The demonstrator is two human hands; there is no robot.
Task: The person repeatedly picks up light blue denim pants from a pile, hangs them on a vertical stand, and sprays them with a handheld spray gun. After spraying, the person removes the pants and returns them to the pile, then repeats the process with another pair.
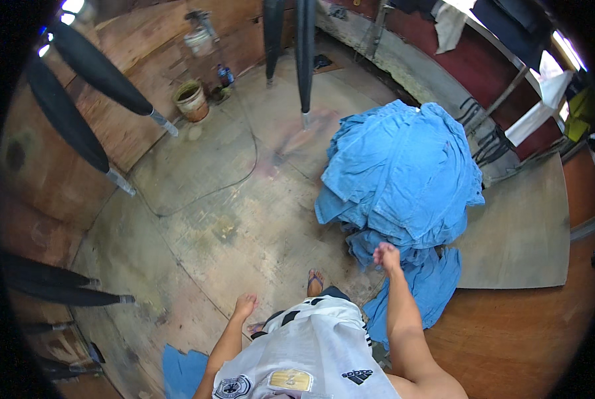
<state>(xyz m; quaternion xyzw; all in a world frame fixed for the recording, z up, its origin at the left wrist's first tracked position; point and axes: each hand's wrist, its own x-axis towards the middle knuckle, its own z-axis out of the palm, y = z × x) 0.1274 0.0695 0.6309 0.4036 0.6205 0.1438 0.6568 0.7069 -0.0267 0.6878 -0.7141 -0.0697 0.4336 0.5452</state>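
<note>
Grey floor (211,199) is flanking a rumpled blue cloth heap (404,166); left hand (245,306), right hand (386,255) are hovering, fingers curled (likely positioning; gripping needs opening).

Dressed in a pale grey-white jersey (311,349) with black blocks toward the hem, black stripes (368,336) down the right side, a round dark crest (233,386), a gold patch (290,380) and a small dark logo (357,377) across the chest. Clad below in dark shorts (335,293) and an open thong sandal (316,279). Bare from forearms (404,306) to hands (387,255).
</note>
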